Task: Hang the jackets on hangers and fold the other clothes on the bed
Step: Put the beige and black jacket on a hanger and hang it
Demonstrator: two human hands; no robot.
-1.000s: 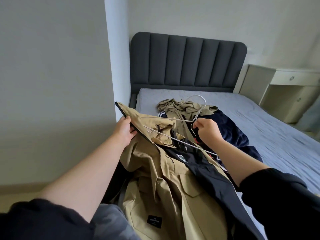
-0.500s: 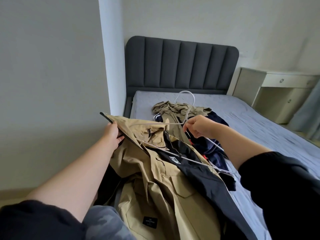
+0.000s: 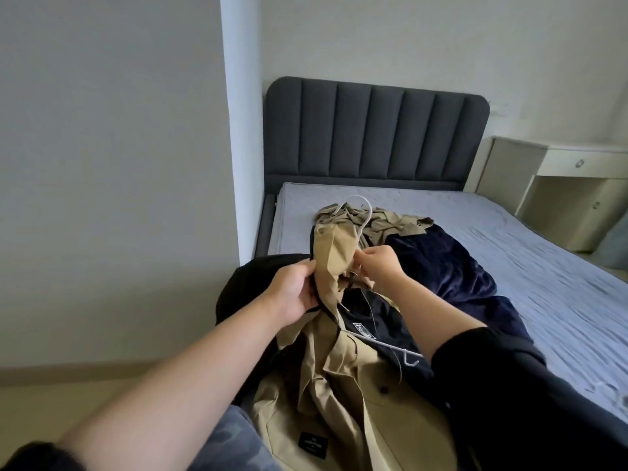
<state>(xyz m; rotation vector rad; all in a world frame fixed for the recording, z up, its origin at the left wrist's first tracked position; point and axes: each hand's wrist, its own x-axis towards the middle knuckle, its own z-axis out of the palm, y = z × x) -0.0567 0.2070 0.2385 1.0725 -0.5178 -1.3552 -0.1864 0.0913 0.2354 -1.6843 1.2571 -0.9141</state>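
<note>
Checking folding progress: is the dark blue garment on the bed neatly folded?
No, the dark blue garment lies rumpled and spread out in a long heap across the bed.

A tan jacket (image 3: 339, 385) with black lining is lifted and bunched at its collar, a white wire hanger (image 3: 369, 214) hooking above it with one arm across the lining, while a crumpled tan garment (image 3: 397, 222) and a navy garment (image 3: 452, 266) lie behind on the grey bed (image 3: 526, 239)
</note>
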